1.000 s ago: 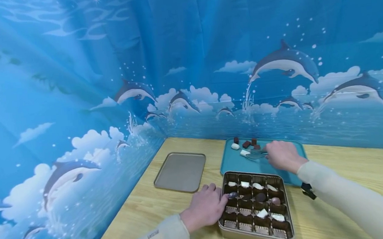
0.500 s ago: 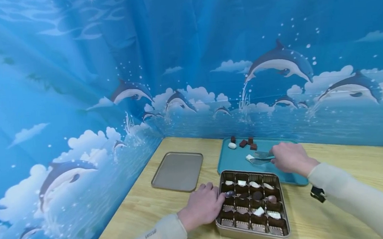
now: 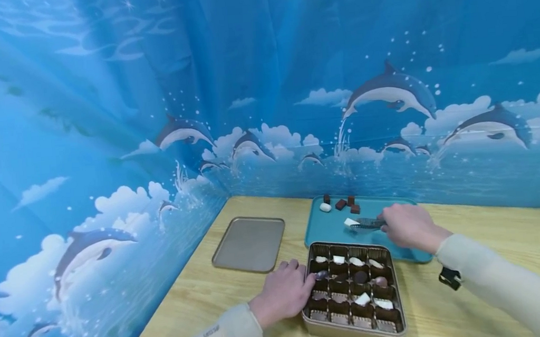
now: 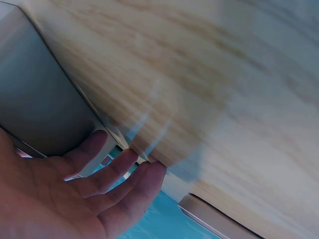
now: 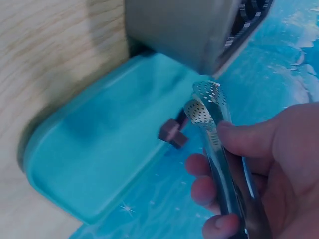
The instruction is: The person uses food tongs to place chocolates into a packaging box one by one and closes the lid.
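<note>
My right hand [image 3: 408,226] grips metal tongs [image 3: 368,223] low over the turquoise tray [image 3: 322,234]. Their tips are right at a white piece of chocolate [image 3: 349,222]. In the right wrist view the perforated tong ends [image 5: 207,102] stand near each other, and the white piece is hidden. The left hand [image 3: 281,289] rests beside the metal tin [image 3: 352,336], its thumb touching the rim and its other fingers loosely extended. Inside, a brown divided insert holds white, dark and pinkish chocolates in its two back rows, and two white pieces further forward.
Several brown chocolate cubes [image 3: 341,204] and a rounded white one [image 3: 325,207] lie at the tray's back left. A flat grey-brown lid [image 3: 249,244] lies on the wooden table [image 3: 204,295] left of the tray. A dolphin-printed curtain [image 3: 263,84] hangs behind and at the left.
The tongs' arms, spread around the white piece half a second ago, have come together at it. The left hand has stayed at the tin's rim.
</note>
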A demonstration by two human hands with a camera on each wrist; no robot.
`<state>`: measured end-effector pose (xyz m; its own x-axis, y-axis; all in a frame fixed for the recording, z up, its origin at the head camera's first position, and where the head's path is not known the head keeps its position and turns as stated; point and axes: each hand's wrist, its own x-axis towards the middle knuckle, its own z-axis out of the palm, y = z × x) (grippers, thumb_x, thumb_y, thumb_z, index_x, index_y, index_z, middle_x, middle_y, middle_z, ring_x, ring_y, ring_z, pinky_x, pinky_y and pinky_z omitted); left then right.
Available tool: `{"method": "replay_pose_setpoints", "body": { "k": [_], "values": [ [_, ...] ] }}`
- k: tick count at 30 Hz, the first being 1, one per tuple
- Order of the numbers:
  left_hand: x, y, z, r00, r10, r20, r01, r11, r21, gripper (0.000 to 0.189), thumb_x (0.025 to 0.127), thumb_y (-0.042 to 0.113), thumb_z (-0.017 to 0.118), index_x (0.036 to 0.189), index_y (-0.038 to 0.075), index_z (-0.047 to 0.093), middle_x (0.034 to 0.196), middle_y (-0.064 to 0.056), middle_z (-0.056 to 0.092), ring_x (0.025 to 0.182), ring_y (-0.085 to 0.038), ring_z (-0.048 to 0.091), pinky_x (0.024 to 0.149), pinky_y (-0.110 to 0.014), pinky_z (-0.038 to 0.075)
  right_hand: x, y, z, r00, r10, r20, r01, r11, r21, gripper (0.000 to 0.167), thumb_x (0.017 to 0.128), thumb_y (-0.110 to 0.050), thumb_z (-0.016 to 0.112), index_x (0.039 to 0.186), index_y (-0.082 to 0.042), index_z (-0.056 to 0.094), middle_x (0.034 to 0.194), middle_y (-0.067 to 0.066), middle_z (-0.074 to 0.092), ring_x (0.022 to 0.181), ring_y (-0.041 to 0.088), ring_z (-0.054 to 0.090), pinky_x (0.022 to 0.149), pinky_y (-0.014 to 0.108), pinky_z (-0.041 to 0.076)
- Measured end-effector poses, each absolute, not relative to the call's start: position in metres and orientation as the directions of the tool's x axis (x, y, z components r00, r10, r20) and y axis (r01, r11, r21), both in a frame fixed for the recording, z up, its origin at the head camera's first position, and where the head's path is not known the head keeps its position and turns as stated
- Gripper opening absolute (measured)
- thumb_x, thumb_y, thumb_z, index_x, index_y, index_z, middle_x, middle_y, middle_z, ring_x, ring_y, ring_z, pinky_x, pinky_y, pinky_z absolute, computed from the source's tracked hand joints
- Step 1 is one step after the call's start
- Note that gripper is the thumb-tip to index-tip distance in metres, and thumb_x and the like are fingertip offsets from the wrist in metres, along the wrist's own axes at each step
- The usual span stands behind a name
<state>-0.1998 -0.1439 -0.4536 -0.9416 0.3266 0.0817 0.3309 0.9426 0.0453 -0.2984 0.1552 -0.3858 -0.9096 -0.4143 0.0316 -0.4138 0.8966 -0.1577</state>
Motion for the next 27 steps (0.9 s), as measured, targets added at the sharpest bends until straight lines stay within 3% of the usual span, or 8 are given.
{"method": "replay_pose_setpoints", "body": {
  "k": [5, 9, 15, 22, 27],
  "values": [
    [-0.200, -0.146, -0.453, -0.937, 0.338, 0.090, 0.343, 0.939, 0.038, 0.053, 0.109, 0.044, 0.031, 0.104, 0.008, 0.069, 0.093, -0.008, 0.064, 0.082, -0.024, 0.060, 0.066, -0.039, 0.056, -0.279, 0.160, -0.369, -0.889, -0.455, 0.049, -0.457, 0.873, -0.170, 0.030, 0.095, -0.014, 0.068, 0.122, -0.001, 0.071, 0.113, 0.021, 0.073, 0.041, 0.008, 0.023, 0.039, 0.020, 0.019],
    [-0.202, -0.146, -0.451, -0.935, 0.344, 0.088, 0.348, 0.937, 0.034, 0.053, 0.109, 0.044, 0.031, 0.106, 0.008, 0.069, 0.093, -0.008, 0.064, 0.081, -0.023, 0.060, 0.065, -0.039, 0.056, -0.260, 0.161, -0.356, -0.867, -0.494, 0.067, -0.498, 0.852, -0.161, 0.031, 0.094, -0.016, 0.069, 0.122, -0.002, 0.071, 0.112, 0.019, 0.074, 0.040, 0.007, 0.022, 0.039, 0.019, 0.017],
    [-0.202, -0.145, -0.450, -0.941, 0.333, 0.060, 0.336, 0.941, 0.037, 0.052, 0.108, 0.044, 0.033, 0.111, 0.007, 0.069, 0.102, -0.011, 0.067, 0.088, -0.026, 0.063, 0.071, -0.042, 0.058, -0.232, 0.158, -0.341, -0.823, -0.559, 0.100, -0.568, 0.812, -0.133, 0.029, 0.091, -0.018, 0.074, 0.117, -0.008, 0.074, 0.109, 0.011, 0.076, 0.040, 0.005, 0.031, 0.039, 0.018, 0.020],
    [-0.202, -0.145, -0.449, -0.946, 0.320, 0.046, 0.322, 0.945, 0.064, 0.052, 0.107, 0.045, 0.034, 0.111, 0.007, 0.069, 0.099, -0.009, 0.065, 0.085, -0.024, 0.060, 0.069, -0.041, 0.056, -0.206, 0.149, -0.337, -0.779, -0.620, 0.096, -0.627, 0.772, -0.104, 0.026, 0.087, -0.017, 0.077, 0.112, -0.013, 0.077, 0.105, 0.005, 0.077, 0.055, 0.003, 0.054, 0.044, 0.023, 0.039],
    [-0.202, -0.145, -0.450, -0.948, 0.314, 0.044, 0.317, 0.947, 0.056, 0.053, 0.107, 0.047, 0.032, 0.111, 0.008, 0.069, 0.101, -0.009, 0.066, 0.088, -0.025, 0.061, 0.070, -0.043, 0.057, -0.195, 0.141, -0.340, -0.739, -0.668, 0.090, -0.674, 0.732, -0.100, 0.019, 0.086, -0.018, 0.077, 0.105, -0.018, 0.078, 0.086, -0.008, 0.075, 0.054, 0.000, 0.050, 0.045, 0.021, 0.039]
  ]
}}
